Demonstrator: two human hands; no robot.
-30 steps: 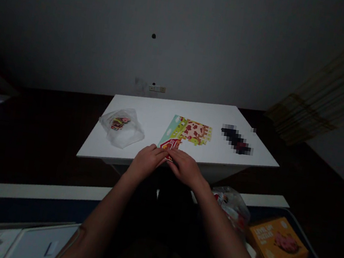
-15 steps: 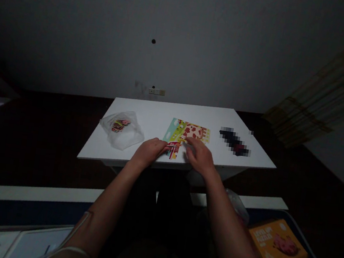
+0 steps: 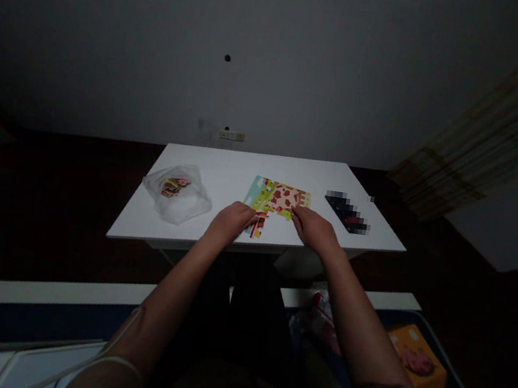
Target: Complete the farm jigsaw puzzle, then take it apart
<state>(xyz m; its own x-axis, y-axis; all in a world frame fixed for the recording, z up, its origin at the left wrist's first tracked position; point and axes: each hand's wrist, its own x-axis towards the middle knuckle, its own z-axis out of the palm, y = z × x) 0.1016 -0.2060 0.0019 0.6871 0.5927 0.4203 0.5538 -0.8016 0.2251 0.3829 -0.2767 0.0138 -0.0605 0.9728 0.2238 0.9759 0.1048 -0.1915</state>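
- The tabletop (image 3: 224,170) is bare along its far edge, from the left corner across to the right, so a hand could pass there unhindered.
- A clear plastic bag (image 3: 177,192) of pieces takes up the left part; a bare strip lies between it and the puzzle (image 3: 277,198).
- Both hands, the left hand (image 3: 231,221) and the right hand (image 3: 314,229), rest at the puzzle's near edge (they block the middle of the front edge).
- A dark blurred object (image 3: 347,211) lies on the right, near the puzzle, with a narrow white gap between.
- The near left corner, in front of the bag, is free.
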